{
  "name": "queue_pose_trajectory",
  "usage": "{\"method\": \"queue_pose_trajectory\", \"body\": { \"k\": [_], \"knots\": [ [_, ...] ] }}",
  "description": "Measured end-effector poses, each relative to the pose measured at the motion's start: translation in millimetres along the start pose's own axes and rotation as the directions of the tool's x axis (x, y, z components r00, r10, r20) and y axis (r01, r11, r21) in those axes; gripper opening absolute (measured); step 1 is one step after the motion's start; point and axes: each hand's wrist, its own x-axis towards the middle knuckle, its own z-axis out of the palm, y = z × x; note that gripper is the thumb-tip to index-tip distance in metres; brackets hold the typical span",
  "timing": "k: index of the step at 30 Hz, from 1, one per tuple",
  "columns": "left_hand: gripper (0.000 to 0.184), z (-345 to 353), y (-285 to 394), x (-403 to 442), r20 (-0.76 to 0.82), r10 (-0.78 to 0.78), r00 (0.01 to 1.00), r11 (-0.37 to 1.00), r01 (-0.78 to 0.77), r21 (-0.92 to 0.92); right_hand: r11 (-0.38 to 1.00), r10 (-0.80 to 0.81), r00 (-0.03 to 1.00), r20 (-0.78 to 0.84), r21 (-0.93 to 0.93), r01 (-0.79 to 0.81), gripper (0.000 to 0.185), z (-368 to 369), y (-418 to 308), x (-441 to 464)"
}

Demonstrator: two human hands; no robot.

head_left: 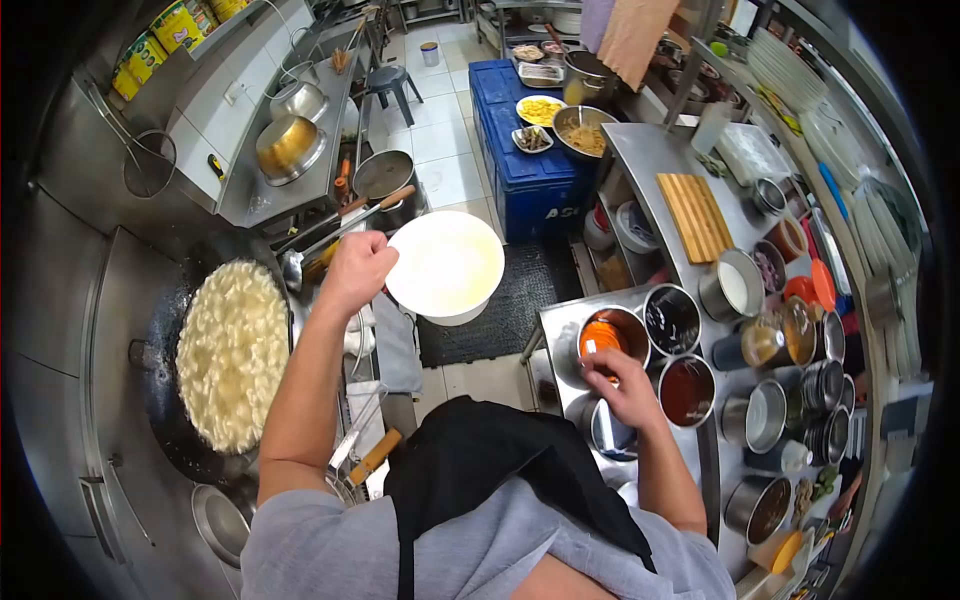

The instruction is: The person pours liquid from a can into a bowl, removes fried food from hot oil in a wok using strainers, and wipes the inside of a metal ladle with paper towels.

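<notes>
My left hand (360,270) is closed on the rim of a round white bowl (447,265), which it holds up over the aisle. The bowl's inside looks pale and overexposed, so its contents are hard to make out. My right hand (630,388) hovers at the near rim of a steel pot (638,325) with orange contents (601,338). Its fingers are loosely bent and apart, and nothing shows in them. Close by stand a pot of dark sauce (671,318), a pot of red sauce (686,391) and another steel container (612,430).
To the left, a large black wok (165,400) holds pale pieces (232,350) in bubbling oil. A ladle (292,270) lies near a dark pot (384,175). Ahead are a blue chest (530,190) bearing food dishes and a wooden cutting board (693,218) on the steel counter.
</notes>
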Motion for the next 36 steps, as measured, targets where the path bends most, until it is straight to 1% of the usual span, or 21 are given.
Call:
{"method": "queue_pose_trajectory", "body": {
  "k": [3, 6, 9, 10, 11, 13, 15, 17, 18, 19, 20, 22, 24, 26, 29, 30, 31, 33, 34, 35, 36],
  "knots": [
    [0.028, -16, 2, 57, 0.014, 0.011, 1.000, 0.999, -0.010, -0.038, 0.991, -0.123, 0.991, 0.058, -0.050, 0.126, 0.021, -1, -4, 89],
    [0.029, -38, -1, 113, 0.053, 0.050, 0.997, 0.986, -0.041, -0.159, 0.996, -0.076, 0.991, 0.112, 0.064, 0.069, 0.021, 14, 12, 168],
    [0.030, -71, -1, 166, 0.088, 0.031, 0.996, 0.987, -0.017, -0.157, 0.997, -0.012, 0.984, 0.177, 0.073, -0.001, 0.022, 38, 39, 240],
    [0.028, -85, -5, 184, 0.078, 0.098, 0.992, 0.987, -0.087, -0.133, 0.995, 0.062, 0.975, 0.215, 0.061, -0.077, 0.022, 44, 44, 266],
    [0.028, -98, -4, 200, 0.063, 0.089, 0.994, 0.987, -0.079, -0.141, 0.988, 0.135, 0.958, 0.254, 0.045, -0.151, 0.023, 51, 49, 289],
    [0.026, -128, 4, 227, 0.049, 0.079, 0.996, 0.984, -0.071, -0.161, 0.986, 0.166, 0.950, 0.266, -0.010, -0.169, 0.023, 72, 78, 335],
    [0.024, -161, 8, 256, 0.034, 0.090, 0.995, 0.991, -0.086, -0.105, 0.995, 0.038, 0.949, 0.312, -0.100, -0.007, 0.024, 90, 98, 380],
    [0.024, -185, 7, 277, 0.004, 0.070, 0.998, 0.983, -0.068, -0.172, 0.998, 0.061, 0.945, 0.321, -0.037, -0.052, 0.024, 107, 87, 425],
    [0.024, -195, 7, 285, -0.006, 0.036, 0.999, 0.985, -0.037, -0.169, 0.989, 0.144, 0.900, 0.411, -0.095, -0.115, 0.025, 114, 87, 451],
    [0.024, -206, 9, 293, -0.032, 0.025, 0.999, 0.980, -0.030, -0.196, 0.974, 0.219, 0.842, 0.492, -0.162, -0.158, 0.026, 121, 88, 476],
    [0.024, -216, 11, 299, -0.065, 0.016, 0.998, 0.975, -0.030, -0.220, 0.997, 0.066, 0.872, 0.485, -0.056, -0.044, 0.029, 134, 100, 495],
    [0.023, -235, 17, 310, -0.115, -0.045, 0.992, 0.970, 0.016, -0.242, 0.998, 0.047, 0.839, 0.543, -0.069, -0.011, 0.035, 158, 116, 546],
    [0.021, -236, 15, 317, -0.272, -0.108, 0.956, 0.967, 0.037, -0.252, 0.996, 0.035, 0.798, 0.601, -0.084, 0.019, 0.041, 179, 129, 592],
    [0.018, -242, 14, 325, -0.382, -0.145, 0.913, 0.961, 0.038, -0.274, 0.964, -0.238, 0.701, 0.672, 0.076, 0.254, 0.035, 199, 138, 635],
    [0.016, -252, 10, 331, -0.502, -0.141, 0.853, 0.964, 0.003, -0.266, 0.931, -0.350, 0.665, 0.660, 0.163, 0.327, 0.034, 214, 121, 688],
    [0.017, -252, 12, 333, -0.543, -0.133, 0.829, 0.968, -0.009, -0.251, 0.963, -0.268, 0.600, 0.753, 0.184, 0.199, 0.034, 207, 86, 709],
    [0.017, -253, 14, 335, -0.582, -0.125, 0.803, 0.972, -0.019, -0.234, 0.957, -0.285, 0.570, 0.771, 0.200, 0.208, 0.034, 210, 81, 724],
    [0.018, -250, 21, 343, -0.742, -0.133, 0.657, 0.983, -0.008, -0.183, 0.935, -0.234, 0.523, 0.819, 0.043, 0.352, 0.031, 213, 77, 755],
    [0.019, -250, 23, 347, -0.794, -0.134, 0.594, 0.987, 0.003, -0.164, 0.904, -0.277, 0.483, 0.831, 0.054, 0.425, 0.029, 230, 112, 771],
    [0.020, -253, 26, 348, -0.792, -0.135, 0.596, 0.986, 0.001, -0.167, 0.895, -0.293, 0.458, 0.839, 0.072, 0.440, 0.029, 230, 109, 782],
    [0.020, -253, 28, 350, -0.797, -0.142, 0.587, 0.985, 0.006, -0.171, 0.927, -0.235, 0.482, 0.844, 0.046, 0.372, 0.028, 229, 106, 792]
  ]
}}
